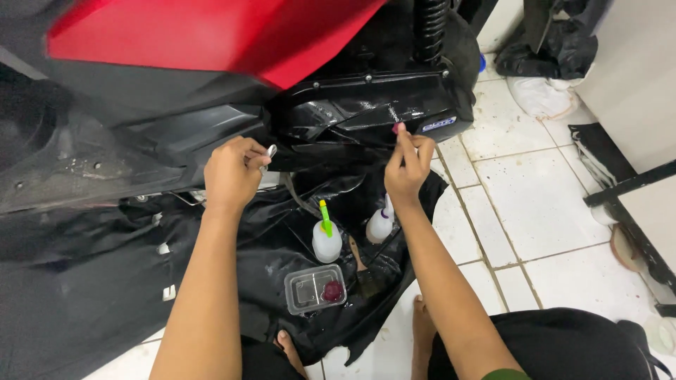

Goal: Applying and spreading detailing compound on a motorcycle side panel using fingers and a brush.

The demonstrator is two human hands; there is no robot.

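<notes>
The right hand [408, 163] pinches a small pink-tipped applicator [398, 128] between thumb and fingertips, its tip touching the glossy black engine cover [366, 105] of the red scooter [211, 35], at about 12 o'clock from the hand. The left hand [231, 172] is closed around a small silvery metal piece [271, 150] just beside the black lower panel [176, 141], at about 9 o'clock from the right hand.

To do this dabbing well, I judge short light strokes are best, keeping the tip flat on the cover so no product runs down onto the black sheet [296, 211] spread on the tiled floor [521, 183].

At 6 o'clock from the hands stand 2 squeeze bottles, one green-capped [327, 239] and one white [380, 224], and a clear plastic tray [315, 289] holding a dark red pad [332, 290], near enough for reloading.
</notes>
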